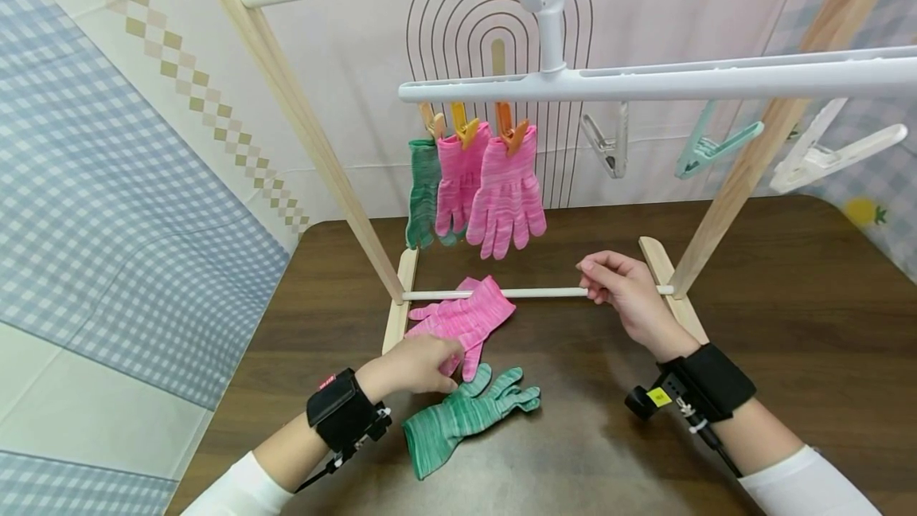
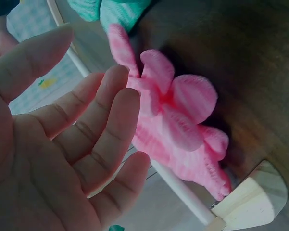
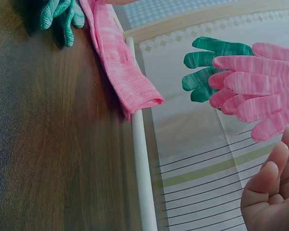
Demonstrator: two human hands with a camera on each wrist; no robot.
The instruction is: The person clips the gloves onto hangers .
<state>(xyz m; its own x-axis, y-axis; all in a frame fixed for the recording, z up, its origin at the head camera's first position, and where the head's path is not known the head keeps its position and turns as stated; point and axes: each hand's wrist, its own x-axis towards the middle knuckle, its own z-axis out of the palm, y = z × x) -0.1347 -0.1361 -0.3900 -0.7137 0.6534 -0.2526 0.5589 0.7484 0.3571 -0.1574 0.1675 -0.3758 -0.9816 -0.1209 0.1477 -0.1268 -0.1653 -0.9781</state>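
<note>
My left hand (image 1: 419,365) hovers close over overlapping pink knit gloves (image 1: 473,317), which lie across the rack's white lower bar. In the left wrist view its fingers (image 2: 118,115) are relaxed and slightly bent, with nothing in them. Just in front of that hand a green knit glove (image 1: 454,424) lies on the table. Off to the right, my right hand (image 1: 634,301) is raised near the lower bar, fingers loosely curled and holding nothing. Hanging at the left of the white hanger (image 1: 616,86) are a green glove (image 1: 423,181) and two pink gloves (image 1: 507,197).
A beige clip (image 1: 430,119), a yellow clip (image 1: 466,130) and an orange clip (image 1: 510,134) hold the hanging gloves. Grey (image 1: 609,150), teal (image 1: 716,148) and white clips (image 1: 824,158) hang without gloves. The wooden rack (image 1: 315,142) stands on the brown table (image 1: 573,436).
</note>
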